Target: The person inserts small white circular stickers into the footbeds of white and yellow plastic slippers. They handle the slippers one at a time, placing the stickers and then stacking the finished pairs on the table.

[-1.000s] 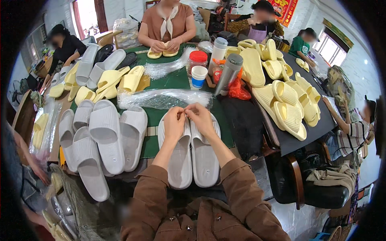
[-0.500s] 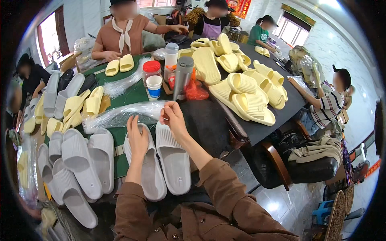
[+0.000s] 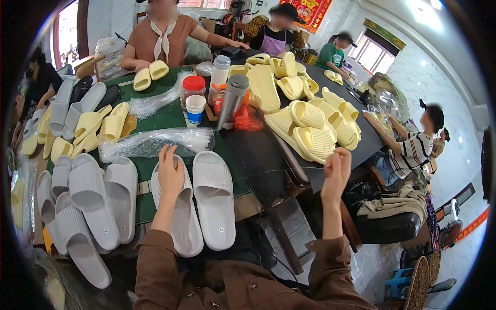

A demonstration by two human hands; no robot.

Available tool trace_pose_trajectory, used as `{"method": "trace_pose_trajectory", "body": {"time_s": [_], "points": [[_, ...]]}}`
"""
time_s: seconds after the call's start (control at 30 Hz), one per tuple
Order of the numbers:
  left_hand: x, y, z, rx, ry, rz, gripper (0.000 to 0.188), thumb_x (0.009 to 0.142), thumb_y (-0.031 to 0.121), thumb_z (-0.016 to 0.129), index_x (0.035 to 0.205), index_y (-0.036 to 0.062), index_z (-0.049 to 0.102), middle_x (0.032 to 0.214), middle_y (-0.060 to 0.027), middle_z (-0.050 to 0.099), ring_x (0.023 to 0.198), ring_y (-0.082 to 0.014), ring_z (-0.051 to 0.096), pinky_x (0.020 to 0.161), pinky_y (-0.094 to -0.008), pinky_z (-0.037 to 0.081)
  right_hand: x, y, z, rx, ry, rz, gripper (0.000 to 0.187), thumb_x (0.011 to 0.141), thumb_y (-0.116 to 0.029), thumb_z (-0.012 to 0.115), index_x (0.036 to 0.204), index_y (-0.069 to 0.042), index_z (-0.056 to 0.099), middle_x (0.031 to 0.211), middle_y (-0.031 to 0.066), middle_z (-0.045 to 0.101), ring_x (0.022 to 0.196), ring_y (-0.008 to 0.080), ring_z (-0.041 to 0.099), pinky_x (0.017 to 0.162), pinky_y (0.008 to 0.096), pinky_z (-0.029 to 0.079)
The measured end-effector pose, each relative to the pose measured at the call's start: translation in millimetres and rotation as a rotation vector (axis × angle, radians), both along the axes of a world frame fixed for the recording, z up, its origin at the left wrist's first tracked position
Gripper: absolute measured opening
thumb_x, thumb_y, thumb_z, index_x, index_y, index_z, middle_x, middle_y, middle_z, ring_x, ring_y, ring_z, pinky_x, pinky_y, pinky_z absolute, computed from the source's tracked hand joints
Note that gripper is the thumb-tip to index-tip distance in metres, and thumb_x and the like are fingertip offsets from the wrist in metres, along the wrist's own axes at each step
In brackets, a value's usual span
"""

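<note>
A pair of grey slide slippers lies in front of me, toes pointing away. My left hand [image 3: 171, 173] rests over the ribbed strap of the left grey slipper [image 3: 187, 232], its fingers stretched and slightly apart. Beside it, the right grey slipper [image 3: 215, 199] lies untouched. My right hand [image 3: 337, 174] is raised off to the right, in front of the pale yellow slippers [image 3: 310, 139], with its fingers pinched together. Whatever they may hold is too fine to make out. Just beyond the grey pair lies a bundle of clear plastic strands [image 3: 155, 144].
More grey slippers [image 3: 93, 199] are heaped at left, near yellow ones [image 3: 114, 121]. A steel tumbler [image 3: 235, 101], a paper cup [image 3: 195, 111] and a red-lidded jar [image 3: 193, 87] stand mid-table. A black chair [image 3: 387, 225] stands at right. Several people sit or stand around the tables.
My right hand has swung away from the grey pair, out to the right. My left hand stays at the left slipper's strap. The whole view has shifted slightly.
</note>
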State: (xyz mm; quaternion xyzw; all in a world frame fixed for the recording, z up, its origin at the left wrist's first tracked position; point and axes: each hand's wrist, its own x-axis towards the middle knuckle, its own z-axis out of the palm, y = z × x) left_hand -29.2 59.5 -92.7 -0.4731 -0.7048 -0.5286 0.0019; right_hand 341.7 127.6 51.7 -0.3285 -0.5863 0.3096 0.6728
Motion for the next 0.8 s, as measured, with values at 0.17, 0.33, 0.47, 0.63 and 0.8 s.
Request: {"method": "trace_pose_trajectory", "body": {"time_s": [0.17, 0.33, 0.47, 0.63, 0.8], "points": [[-1, -3, 1, 0.008, 0.011, -0.023, 0.029, 0.086, 0.004, 0.054, 0.115, 0.0027, 0.060, 0.127, -0.0149, 0.053, 0.114, -0.0342, 0.055, 0.093, -0.0383, 0.046, 57, 25, 7, -0.009, -0.175, -0.156, 0.018, 0.095, -0.011, 0.053, 0.111, -0.002, 0.056, 0.081, 0.0002, 0.051, 0.075, 0.0071, 0.047, 0.065, 0.0208, 0.037], [1, -1, 3, 0.045, 0.065, -0.051, 0.019, 0.087, 0.004, 0.054, 0.103, 0.0023, 0.063, 0.113, -0.0129, 0.061, 0.101, -0.0317, 0.060, 0.083, -0.0374, 0.048, 121, 90, 5, -0.029, -0.771, -0.394, 0.040, 0.084, -0.016, 0.069, 0.120, -0.002, 0.061, 0.099, 0.0087, 0.060, 0.095, 0.0189, 0.058, 0.083, 0.0305, 0.045], [6, 1, 4, 0.076, 0.044, -0.044, 0.016, 0.087, 0.004, 0.054, 0.100, 0.0022, 0.064, 0.108, -0.0120, 0.062, 0.092, -0.0299, 0.062, 0.079, -0.0369, 0.048, 123, 133, -12, -0.003, -1.047, -0.283, 0.056, 0.078, -0.013, 0.070, 0.130, -0.005, 0.054, 0.126, 0.0175, 0.055, 0.120, 0.0314, 0.052, 0.100, 0.0377, 0.041], [7, -1, 6, 0.060, 0.026, -0.036, 0.016, 0.088, 0.005, 0.053, 0.099, 0.0027, 0.064, 0.106, -0.0110, 0.062, 0.089, -0.0288, 0.062, 0.077, -0.0362, 0.048, 77, 150, -5, 0.099, -1.057, -0.206, 0.052, 0.081, -0.012, 0.067, 0.130, -0.004, 0.054, 0.133, 0.0195, 0.053, 0.123, 0.0330, 0.050, 0.104, 0.0373, 0.037], [-1, -9, 5, 0.052, 0.015, -0.016, 0.016, 0.088, 0.006, 0.053, 0.098, 0.0036, 0.065, 0.106, -0.0102, 0.062, 0.089, -0.0289, 0.062, 0.077, -0.0366, 0.049, 43, 157, -10, -0.022, -0.904, -0.109, 0.035, 0.084, -0.018, 0.065, 0.115, 0.000, 0.063, 0.111, 0.0148, 0.064, 0.108, 0.0260, 0.058, 0.094, 0.0332, 0.042]]}}
